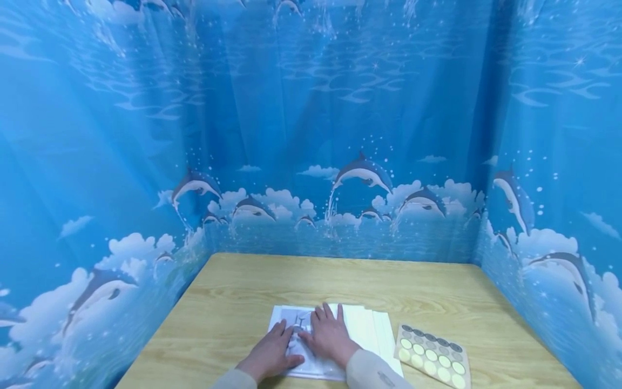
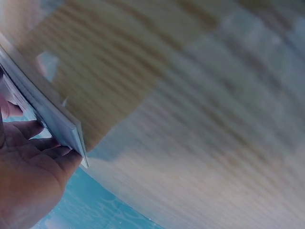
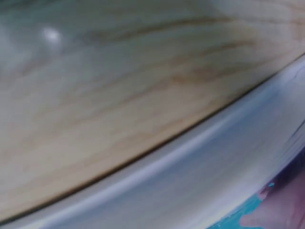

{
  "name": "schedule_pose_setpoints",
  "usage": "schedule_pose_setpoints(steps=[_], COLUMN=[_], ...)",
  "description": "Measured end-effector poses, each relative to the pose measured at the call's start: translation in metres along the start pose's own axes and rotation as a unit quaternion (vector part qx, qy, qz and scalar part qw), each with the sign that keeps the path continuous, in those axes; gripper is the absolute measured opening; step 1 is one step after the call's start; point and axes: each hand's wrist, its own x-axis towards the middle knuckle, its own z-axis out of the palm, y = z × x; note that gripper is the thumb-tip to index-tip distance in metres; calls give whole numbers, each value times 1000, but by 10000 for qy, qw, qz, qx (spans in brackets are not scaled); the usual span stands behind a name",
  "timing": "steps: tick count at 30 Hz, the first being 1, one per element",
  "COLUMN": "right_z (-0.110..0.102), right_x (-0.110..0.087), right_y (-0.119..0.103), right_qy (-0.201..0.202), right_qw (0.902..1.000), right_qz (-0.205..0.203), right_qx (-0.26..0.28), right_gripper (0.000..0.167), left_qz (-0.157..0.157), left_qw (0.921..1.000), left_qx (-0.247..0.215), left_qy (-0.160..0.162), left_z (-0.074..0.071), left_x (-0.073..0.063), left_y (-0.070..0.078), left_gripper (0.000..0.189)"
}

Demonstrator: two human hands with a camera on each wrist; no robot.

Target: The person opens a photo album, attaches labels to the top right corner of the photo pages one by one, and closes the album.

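A pad of white sheets (image 1: 371, 330) lies on the wooden table at the front middle, with a greyish page bearing a dark line drawing (image 1: 291, 314) on its left part. My left hand (image 1: 269, 354) rests flat along that page's left side, fingers extended. On the page's upper right lies my right hand (image 1: 331, 337), fingers spread and pressing down. In the left wrist view, the left hand (image 2: 28, 176) touches the edge of the stacked sheets (image 2: 52, 114). A pale sheet edge crosses the right wrist view, which shows only a blurred part of the right hand (image 3: 281, 210).
Right of the pad, a tan card (image 1: 399, 346) carries rows of round discs, dark grey at the back and pale yellow in front. Blue dolphin-print curtains (image 1: 340, 108) close in the wooden table (image 1: 233, 302) at the back and sides.
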Motion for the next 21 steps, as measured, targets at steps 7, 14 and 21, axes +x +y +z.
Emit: schedule_pose_setpoints(steps=[7, 14, 21], right_z=[2, 4, -2], right_x=[-3, -11, -20], right_y=[1, 7, 8], right_qy=[-137, 39, 65], right_qw=[9998, 9987, 9973], right_qz=[-159, -503, -660], right_qx=[-42, 32, -303], right_gripper=[73, 69, 67], left_qz=[-16, 16, -115], left_qw=[10000, 10000, 9999], left_qx=[-76, -12, -7], left_qy=[11, 34, -26], left_z=[0, 2, 3], left_x=[0, 0, 2], left_y=[1, 0, -1], left_gripper=[80, 80, 81])
